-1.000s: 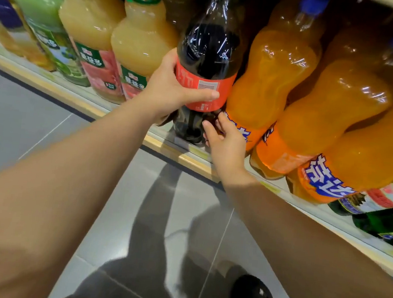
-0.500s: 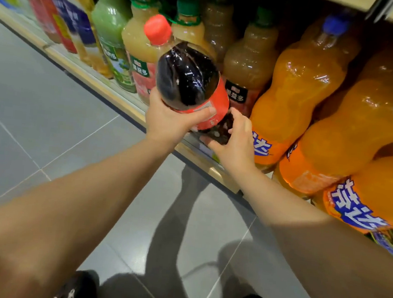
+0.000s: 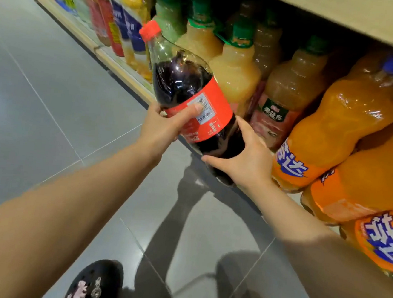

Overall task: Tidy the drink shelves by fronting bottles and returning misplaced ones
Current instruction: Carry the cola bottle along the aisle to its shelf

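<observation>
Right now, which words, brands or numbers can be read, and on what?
"果粒多": green patch on the juice bottle label, slightly soft.
"芬达": blue-and-white lettering on the orange soda bottle, partly cut off.
Cola bottle red label: barcode and small print, too blurred to read.
Far-left bottles: labels blurred, unreadable.

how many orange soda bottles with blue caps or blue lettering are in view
3 orange soda bottles on the right: one upper, beside the juice, one lower, one at the frame's bottom-right edge. More may hide behind.

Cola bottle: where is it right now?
Head view, centre: the cola bottle is off the shelf, tilted, held by left hand and right hand, before the juice bottles.
</observation>
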`<state>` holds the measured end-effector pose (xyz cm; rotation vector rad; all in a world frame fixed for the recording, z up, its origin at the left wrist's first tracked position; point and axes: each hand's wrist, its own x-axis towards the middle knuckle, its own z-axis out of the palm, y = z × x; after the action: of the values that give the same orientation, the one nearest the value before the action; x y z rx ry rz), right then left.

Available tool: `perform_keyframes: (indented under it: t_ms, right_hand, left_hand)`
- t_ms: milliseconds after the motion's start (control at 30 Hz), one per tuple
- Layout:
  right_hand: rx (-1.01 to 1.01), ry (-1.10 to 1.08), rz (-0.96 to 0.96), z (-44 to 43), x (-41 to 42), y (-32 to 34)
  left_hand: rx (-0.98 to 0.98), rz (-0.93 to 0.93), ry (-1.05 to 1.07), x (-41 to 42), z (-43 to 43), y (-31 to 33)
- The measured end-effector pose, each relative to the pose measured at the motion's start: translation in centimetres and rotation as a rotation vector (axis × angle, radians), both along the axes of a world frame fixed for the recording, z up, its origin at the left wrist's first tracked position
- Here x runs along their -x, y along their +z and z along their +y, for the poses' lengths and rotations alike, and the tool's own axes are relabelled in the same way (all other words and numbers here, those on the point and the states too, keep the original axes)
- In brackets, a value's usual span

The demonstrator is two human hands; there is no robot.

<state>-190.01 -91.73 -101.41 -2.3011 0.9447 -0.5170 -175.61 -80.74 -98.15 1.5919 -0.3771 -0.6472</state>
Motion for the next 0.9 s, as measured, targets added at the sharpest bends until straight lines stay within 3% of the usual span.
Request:
perform_keyframes:
  t_ms: [133,367,533,900]
  right_hand:
    - [-0.036,0.085,0.068,1.6,-0.8,-0.3]
    - [-0.185,0.187,0.147,3.7,-3.3,5.0]
    - [-0.312,0.301,0.247,5.8,-7.0,15.5]
    - [-0.491,0.364,0.203,13.6,-19.9,43.6]
  left_hand:
    - [0.022,0.203,-0.021,-0.4,2.4,-1.6]
    - [-0.040,0.288,0.213,-2.1,4.3,2.4]
    - [-0.084,0.343,0.353,-4.3,7.9,12.4]
    - [-0.096,0.269,0.421,-16.2,17.2,42.2]
